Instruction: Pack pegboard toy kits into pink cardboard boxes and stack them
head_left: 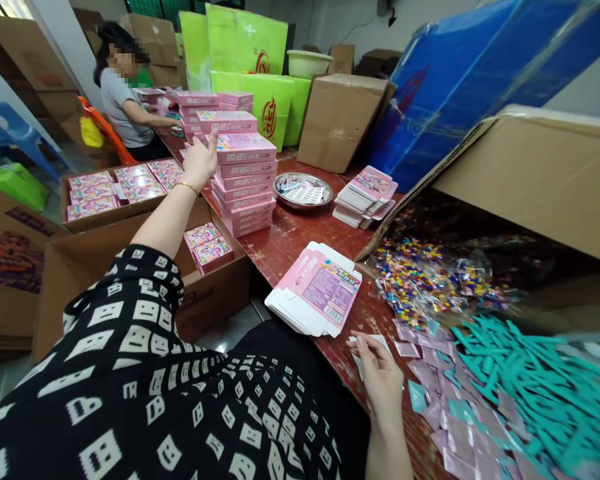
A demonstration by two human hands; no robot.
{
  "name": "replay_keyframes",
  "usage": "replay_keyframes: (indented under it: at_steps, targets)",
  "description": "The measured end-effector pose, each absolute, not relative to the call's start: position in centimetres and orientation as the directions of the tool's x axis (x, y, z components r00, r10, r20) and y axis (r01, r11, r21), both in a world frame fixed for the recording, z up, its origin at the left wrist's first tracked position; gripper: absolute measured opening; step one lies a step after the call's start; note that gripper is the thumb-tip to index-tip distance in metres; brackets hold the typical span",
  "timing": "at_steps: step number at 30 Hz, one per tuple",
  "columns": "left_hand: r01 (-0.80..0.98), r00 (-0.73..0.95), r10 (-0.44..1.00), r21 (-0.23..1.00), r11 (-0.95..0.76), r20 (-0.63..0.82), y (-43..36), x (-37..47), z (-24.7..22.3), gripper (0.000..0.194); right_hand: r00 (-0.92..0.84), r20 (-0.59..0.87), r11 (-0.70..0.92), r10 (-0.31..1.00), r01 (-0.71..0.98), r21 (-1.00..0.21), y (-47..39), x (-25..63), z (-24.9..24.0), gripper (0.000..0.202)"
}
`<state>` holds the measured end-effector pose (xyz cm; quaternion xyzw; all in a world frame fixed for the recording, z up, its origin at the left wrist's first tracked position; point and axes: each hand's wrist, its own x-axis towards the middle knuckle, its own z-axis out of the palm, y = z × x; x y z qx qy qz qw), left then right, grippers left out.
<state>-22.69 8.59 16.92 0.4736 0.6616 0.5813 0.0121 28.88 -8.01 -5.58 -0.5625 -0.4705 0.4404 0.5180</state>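
My left hand (pixel 200 163) reaches out to the tall stack of pink boxes (pixel 247 183) at the table's left edge. It grips the left end of an upper pink box (pixel 245 148), its far fingers partly hidden. Close to my body, my right hand (pixel 380 377) has its fingers closed on a thin white paper piece (pixel 373 347). Just left of that hand lie flattened pink box blanks (pixel 320 290), with white flaps showing. Turquoise strips (pixel 535 380) and small pink and turquoise packets (pixel 450 407) are heaped to its right.
Below my left arm, an open carton (pixel 105 267) holds small printed boxes (pixel 209 247). A metal dish (pixel 304 190) and card stacks (pixel 365 197) stand further back. A tipped carton (pixel 535 180) spills bags of colourful pieces (pixel 430 280). Another person (pixel 130 100) sits at the far left.
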Motion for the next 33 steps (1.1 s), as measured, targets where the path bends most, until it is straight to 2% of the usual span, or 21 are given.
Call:
replay_keyframes:
  at_steps: [2,3,5,7,9,11,14,16,18,20,21,23,25,27,28,30,31,33]
  targets:
    - [0.742,-0.52,0.607,0.67,-0.028,0.601,5.9,-19.4,14.4,0.074,0.135,0.021,0.001,0.991,0.148,-0.989,-7.0,29.1,-5.3,0.041]
    - [0.784,-0.448,0.657,0.619,-0.036,0.606,4.4,-17.0,12.7,0.072,0.118,0.055,0.032,0.992,0.192,-0.981,-6.0,29.1,-5.1,0.04]
    - [0.845,-0.22,0.803,0.52,-0.128,0.554,1.4,-11.2,8.5,0.065,0.076,0.159,0.129,0.984,0.303,-0.944,-3.1,28.7,-4.3,0.036]
    - [0.843,0.079,0.888,0.445,-0.303,0.453,-1.2,-5.5,3.6,0.059,0.038,0.278,0.23,0.96,0.461,-0.857,0.9,27.7,-3.4,0.03]
    - [0.822,0.268,0.908,0.416,-0.39,0.321,-2.8,-0.9,-1.1,0.063,-0.067,0.262,0.245,0.963,0.627,-0.74,5.2,26.2,-2.5,0.024]
    - [0.845,0.277,0.933,0.404,-0.351,0.231,-3.3,2.0,-4.7,0.077,-0.118,0.211,0.234,0.97,0.679,-0.695,9.0,24.5,-1.9,0.017]
    - [0.874,0.217,0.957,0.399,-0.278,0.191,-3.0,3.3,-7.0,0.087,-0.163,0.134,0.21,0.978,0.711,-0.671,12.6,23.0,-1.1,0.024]
    - [0.864,0.197,0.958,0.425,-0.271,0.209,-3.0,2.9,-6.4,0.092,-0.214,0.06,0.198,0.975,0.713,-0.672,13.0,23.2,-0.1,0.027]
    - [0.824,0.178,0.948,0.486,-0.291,0.264,-3.4,2.5,-4.4,0.099,-0.281,0.046,0.222,0.959,0.637,-0.738,11.5,24.1,1.6,0.027]
    - [0.737,0.166,0.935,0.59,-0.329,0.314,-4.2,2.6,-1.8,0.101,-0.311,0.169,0.303,0.935,0.458,-0.836,8.3,25.1,3.8,0.031]
    - [0.663,0.181,0.936,0.665,-0.343,0.302,-4.8,3.0,-0.5,0.094,-0.302,0.26,0.361,0.917,0.356,-0.862,6.1,25.5,5.0,0.033]
    - [0.438,0.29,0.938,0.846,-0.305,0.188,-6.2,4.0,1.6,0.065,-0.259,0.423,0.483,0.868,0.248,-0.84,1.6,25.8,7.0,0.031]
    - [0.182,0.433,0.9,0.972,-0.149,0.056,-7.8,5.1,2.6,0.048,-0.162,0.539,0.563,0.826,0.283,-0.777,-2.5,25.8,8.1,0.022]
    - [-0.003,0.512,0.859,1.0,0.026,-0.02,-9.3,6.0,2.2,0.043,0.006,0.619,0.565,0.786,0.399,-0.722,-5.7,26.1,7.8,0.014]
    - [-0.062,0.526,0.85,0.994,0.087,-0.041,-10.0,6.3,1.7,0.041,0.104,0.643,0.536,0.758,0.463,-0.706,-7.0,26.4,7.2,0.02]
    - [-0.12,0.517,0.853,0.981,0.154,-0.071,-11.1,6.6,0.1,0.04,0.268,0.648,0.437,0.713,0.553,-0.709,-9.1,27.4,5.3,0.044]
    - [-0.122,0.501,0.861,0.978,0.168,-0.085,-11.4,6.7,-0.7,0.039,0.326,0.617,0.382,0.717,0.556,-0.738,-10.0,27.8,4.3,0.055]
    - [-0.091,0.469,0.878,0.983,0.16,-0.1,-11.7,6.9,-1.9,0.039,0.395,0.471,0.289,0.789,0.439,-0.851,-11.4,28.3,2.2,0.066]
